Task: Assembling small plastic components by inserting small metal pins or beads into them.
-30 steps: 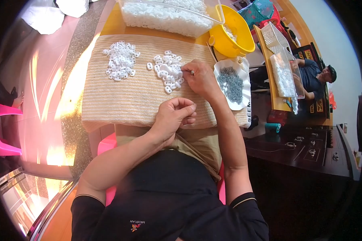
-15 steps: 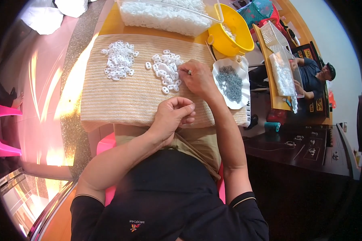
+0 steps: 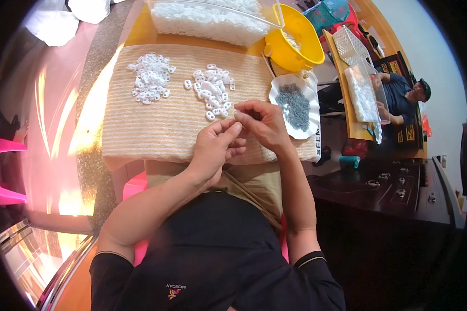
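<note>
My left hand (image 3: 216, 147) and my right hand (image 3: 265, 126) meet fingertip to fingertip above the striped cloth near its front. Both are closed in a pinch; whatever sits between the fingertips is too small and covered to name. Just beyond them lies a loose pile of white oval two-holed plastic pieces (image 3: 213, 89). Farther left is a second heap of small white pieces (image 3: 151, 79). To the right of my right hand stands a white wavy-edged dish (image 3: 310, 130) holding many tiny grey pieces (image 3: 294, 107).
A clear bin of white pieces (image 3: 207, 23) and a yellow tub (image 3: 311, 54) stand at the far edge of the cloth-covered table (image 3: 140, 135). Another person (image 3: 402, 98) sits at the right beside a box of white pieces (image 3: 361, 96). A pink stool (image 3: 5, 194) is at the left.
My right hand has come back from the edge of the oval pieces toward me, and its fingertips now meet those of my left hand. The left hand has shifted slightly.
</note>
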`<state>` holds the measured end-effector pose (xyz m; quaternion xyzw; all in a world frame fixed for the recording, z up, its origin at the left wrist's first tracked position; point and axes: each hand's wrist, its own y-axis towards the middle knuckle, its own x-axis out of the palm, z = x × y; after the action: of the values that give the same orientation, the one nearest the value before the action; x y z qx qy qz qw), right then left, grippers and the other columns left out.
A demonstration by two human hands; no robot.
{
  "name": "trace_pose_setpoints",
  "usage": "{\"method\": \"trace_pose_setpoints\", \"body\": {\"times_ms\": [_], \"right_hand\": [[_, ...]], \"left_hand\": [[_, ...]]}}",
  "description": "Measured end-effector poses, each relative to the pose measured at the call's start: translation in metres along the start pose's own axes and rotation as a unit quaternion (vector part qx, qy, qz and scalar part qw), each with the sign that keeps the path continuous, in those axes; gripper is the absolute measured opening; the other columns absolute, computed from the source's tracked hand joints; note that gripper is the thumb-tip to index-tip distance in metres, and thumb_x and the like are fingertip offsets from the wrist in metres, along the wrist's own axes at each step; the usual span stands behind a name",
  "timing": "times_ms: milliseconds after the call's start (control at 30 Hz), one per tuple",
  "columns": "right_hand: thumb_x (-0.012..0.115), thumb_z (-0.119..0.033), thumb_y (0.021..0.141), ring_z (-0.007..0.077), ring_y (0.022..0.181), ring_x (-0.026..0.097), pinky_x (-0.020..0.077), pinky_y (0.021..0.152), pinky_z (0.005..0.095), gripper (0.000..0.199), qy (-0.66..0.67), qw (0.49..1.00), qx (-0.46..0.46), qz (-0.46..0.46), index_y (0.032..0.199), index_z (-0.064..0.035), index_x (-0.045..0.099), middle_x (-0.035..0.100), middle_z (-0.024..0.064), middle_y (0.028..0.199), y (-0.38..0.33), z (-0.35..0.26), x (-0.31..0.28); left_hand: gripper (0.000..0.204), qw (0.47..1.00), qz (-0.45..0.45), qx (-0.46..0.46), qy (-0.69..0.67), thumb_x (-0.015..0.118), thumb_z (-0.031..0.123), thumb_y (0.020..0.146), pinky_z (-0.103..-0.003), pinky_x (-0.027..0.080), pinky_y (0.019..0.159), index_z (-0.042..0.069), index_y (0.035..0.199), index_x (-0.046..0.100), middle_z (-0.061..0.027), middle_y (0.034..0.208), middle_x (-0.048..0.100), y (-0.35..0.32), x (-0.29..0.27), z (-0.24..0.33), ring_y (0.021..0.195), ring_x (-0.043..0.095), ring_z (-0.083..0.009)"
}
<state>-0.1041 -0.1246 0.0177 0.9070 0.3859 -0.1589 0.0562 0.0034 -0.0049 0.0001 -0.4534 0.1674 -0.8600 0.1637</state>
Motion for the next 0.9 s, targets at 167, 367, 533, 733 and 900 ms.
{"method": "trace_pose_setpoints", "body": {"times_ms": [167,367,533,733,900], "right_hand": [[0.066,-0.005,0.085,0.0088,0.075,0.059,0.048,0.067,0.0234,0.015,-0.034,0.999,-0.017,0.034,0.098,0.0012,0.066,0.065,0.0052,0.083,-0.017,0.002,0.002],[0.066,-0.002,0.082,0.018,0.078,0.061,0.0478,0.069,0.027,0.016,-0.082,0.99,-0.105,0.047,0.098,0.0007,0.066,0.064,0.0106,0.084,-0.021,0.012,0.0],[0.066,-0.001,0.082,0.0192,0.077,0.061,0.0475,0.067,0.0277,0.018,-0.11,0.981,-0.158,0.03,0.1,0.0004,0.065,0.063,0.01,0.085,-0.023,0.01,-0.001],[0.067,-0.001,0.082,0.0171,0.075,0.06,0.0468,0.065,0.0267,0.02,-0.088,0.987,-0.135,0.017,0.102,0.0002,0.064,0.062,0.0095,0.085,-0.028,0.006,-0.003],[0.066,-0.002,0.085,0.01,0.081,0.058,0.0464,0.069,0.0224,0.022,-0.05,0.995,-0.086,-0.023,0.106,0.0032,0.063,0.062,0.0053,0.089,-0.035,0.003,-0.007]], "left_hand": [[0.018,1.0,-0.016,-0.01,0.013,0.058,0.021,0.094,-0.023,0.051,0.066,0.004,0.1,0.061,-0.0022,0.083,0.061,0.0,-0.001,-0.005,0.072,0.058,-0.0095],[0.018,1.0,-0.008,-0.006,0.016,0.057,0.021,0.094,-0.023,0.051,0.066,0.004,0.099,0.061,-0.0028,0.084,0.061,-0.001,0.0,-0.004,0.072,0.058,-0.0096],[0.015,1.0,-0.018,-0.011,0.006,0.056,0.019,0.094,-0.026,0.053,0.071,0.005,0.098,0.059,-0.0023,0.087,0.063,0.001,-0.005,-0.006,0.078,0.06,-0.0107],[0.014,1.0,-0.015,-0.013,0.018,0.056,0.019,0.094,-0.026,0.053,0.071,0.006,0.096,0.06,-0.0024,0.089,0.063,0.0,-0.002,-0.004,0.078,0.06,-0.0103],[0.012,0.999,-0.029,-0.009,0.024,0.058,0.019,0.094,-0.024,0.052,0.069,0.007,0.095,0.061,-0.0018,0.087,0.064,0.001,-0.004,-0.003,0.076,0.06,-0.009]]}}
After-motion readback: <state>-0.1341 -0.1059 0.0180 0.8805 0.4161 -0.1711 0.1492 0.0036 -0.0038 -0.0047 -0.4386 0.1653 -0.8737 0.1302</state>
